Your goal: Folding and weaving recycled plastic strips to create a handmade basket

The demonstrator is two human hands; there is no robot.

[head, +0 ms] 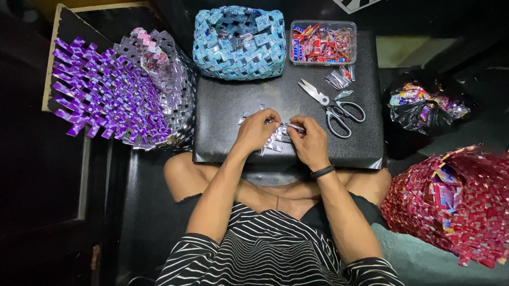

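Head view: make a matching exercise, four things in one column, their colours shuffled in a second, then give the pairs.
Things
1. woven basket at the far edge of the stool
2. spiky woven piece on the left
3. woven basket on the right
4. scissors' handles

Colours
A. red
B. black
C. blue
D. purple

Pairs: 1-C, 2-D, 3-A, 4-B
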